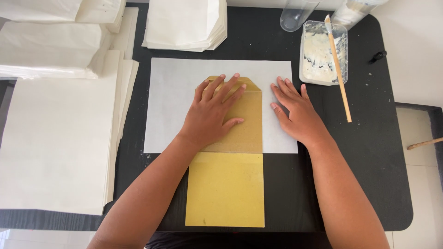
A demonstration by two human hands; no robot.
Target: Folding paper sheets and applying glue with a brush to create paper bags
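Black table [369, 152]: bears all items below.
Stack of cream sheets [55, 147], at 9 o'clock; further folded piles at 11 and 12.
White backing sheet [170, 101], centre.
Mustard-yellow envelope [226, 189]: lies flap-up across the backing sheet's near edge, body running toward 6 o'clock.
Left hand [212, 115]: flat on the envelope's upper part, fingers spread, gripping nothing.
Right hand [295, 110]: flat on the backing sheet just beside the envelope at 3 o'clock, fingers spread, holding nothing.
Paste tub [323, 53], at 1 o'clock, with brush [339, 74] resting across it.
Risk: uneven palm pressure could skew the fold; the brush, perched on the rim, could roll off and smear paste.
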